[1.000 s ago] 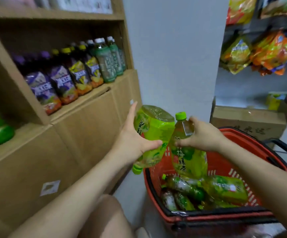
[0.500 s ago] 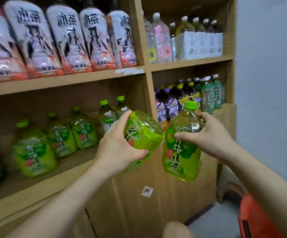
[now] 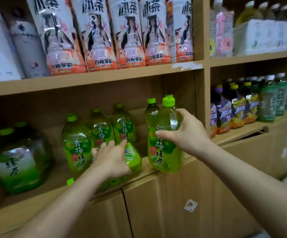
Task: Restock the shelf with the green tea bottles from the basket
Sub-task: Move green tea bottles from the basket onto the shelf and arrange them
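An upright green tea bottle (image 3: 165, 143) hangs at the front lip of the middle shelf (image 3: 36, 196), its base just over the edge. The right hand (image 3: 189, 134) grips it, fingers and thumb curled round the clear shoulder below the cap. Just to its left, a tipped green tea bottle (image 3: 134, 160) lies almost on its side, base towards the shelf and cap towards the viewer. The left hand (image 3: 110, 158) holds it with fingers spread over the body; the thumb appears to wrap the near side. A row of green tea bottles (image 3: 78, 143) already stands behind, running back into the compartment, with a large green bottle (image 3: 19, 162) further left. White and peach bottles (image 3: 98, 35) fill the shelf above; purple and yellow bottles (image 3: 233, 109) fill the next compartment. The basket is out of sight. To place these well, set the upright bottle down fully behind the lip first, then turn the tipped one cap-up before releasing it in the gap, label forward.
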The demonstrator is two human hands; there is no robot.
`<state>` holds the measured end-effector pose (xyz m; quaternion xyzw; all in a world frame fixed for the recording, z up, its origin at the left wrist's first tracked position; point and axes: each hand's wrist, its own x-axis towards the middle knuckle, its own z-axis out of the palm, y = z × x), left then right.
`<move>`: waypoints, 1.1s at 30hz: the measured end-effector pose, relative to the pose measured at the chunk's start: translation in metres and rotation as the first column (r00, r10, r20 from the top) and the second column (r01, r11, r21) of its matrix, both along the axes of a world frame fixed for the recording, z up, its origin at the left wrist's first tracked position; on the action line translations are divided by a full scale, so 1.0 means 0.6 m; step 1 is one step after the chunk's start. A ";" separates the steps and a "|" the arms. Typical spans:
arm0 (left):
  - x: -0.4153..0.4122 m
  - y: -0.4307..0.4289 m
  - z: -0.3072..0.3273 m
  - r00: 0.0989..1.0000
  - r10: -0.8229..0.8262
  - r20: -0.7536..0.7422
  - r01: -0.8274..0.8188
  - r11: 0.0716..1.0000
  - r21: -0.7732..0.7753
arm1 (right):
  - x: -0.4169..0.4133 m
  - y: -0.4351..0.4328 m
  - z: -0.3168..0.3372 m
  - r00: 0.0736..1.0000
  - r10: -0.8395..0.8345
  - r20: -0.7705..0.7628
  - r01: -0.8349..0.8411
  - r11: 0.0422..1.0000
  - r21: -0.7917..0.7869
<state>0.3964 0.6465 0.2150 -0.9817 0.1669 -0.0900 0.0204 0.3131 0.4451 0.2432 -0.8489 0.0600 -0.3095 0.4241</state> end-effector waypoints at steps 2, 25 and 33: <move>0.018 0.018 0.005 0.997 0.024 -0.075 -0.023 1.000 0.007 | 0.024 0.027 -0.010 1.000 0.014 -0.026 -0.014 1.000 -0.019; -0.001 0.032 -0.050 0.966 -0.104 0.236 0.078 0.990 0.117 | 0.070 0.080 -0.084 0.999 0.041 -0.020 -0.045 0.968 -0.247; -0.033 0.102 -0.045 0.953 0.007 0.303 -0.019 0.999 0.037 | 0.088 0.112 -0.107 0.930 0.355 0.098 -0.346 0.933 -0.102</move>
